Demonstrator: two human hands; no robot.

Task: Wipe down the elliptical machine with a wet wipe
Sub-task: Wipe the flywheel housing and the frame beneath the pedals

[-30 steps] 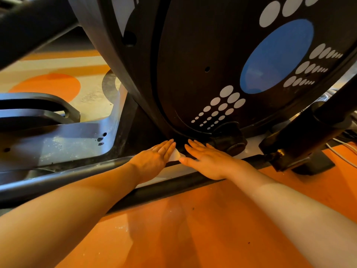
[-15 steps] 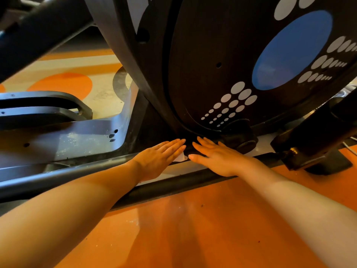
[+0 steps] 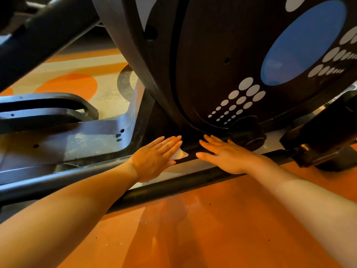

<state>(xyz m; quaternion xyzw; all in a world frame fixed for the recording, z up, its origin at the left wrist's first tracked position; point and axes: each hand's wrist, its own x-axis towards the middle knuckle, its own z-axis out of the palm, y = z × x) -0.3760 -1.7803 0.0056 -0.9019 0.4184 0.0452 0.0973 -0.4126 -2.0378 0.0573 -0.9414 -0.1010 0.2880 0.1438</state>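
The elliptical machine's black flywheel housing (image 3: pixel 222 60), marked with a blue oval and white dots, fills the upper right. Under it runs the machine's low base frame. My left hand (image 3: pixel 154 158) lies flat with straight fingers on the base, pressing a white wet wipe (image 3: pixel 179 155) whose corner shows by the fingertips. To its right my right hand (image 3: pixel 222 155) rests flat on the base with fingers spread and nothing in it. Both sets of fingertips reach into the dark gap under the housing.
A black base rail (image 3: pixel 183 185) crosses under my wrists. A grey metal frame plate (image 3: pixel 77 142) lies to the left. A black pedal arm joint (image 3: pixel 318 140) sits at the right, a black roller (image 3: pixel 249 134) near my right fingertips. Orange floor (image 3: pixel 193 229) spreads below.
My view has shifted closer to the machine's base. Both hands stay flat in nearly the same place, with the gap between them a little wider than before.
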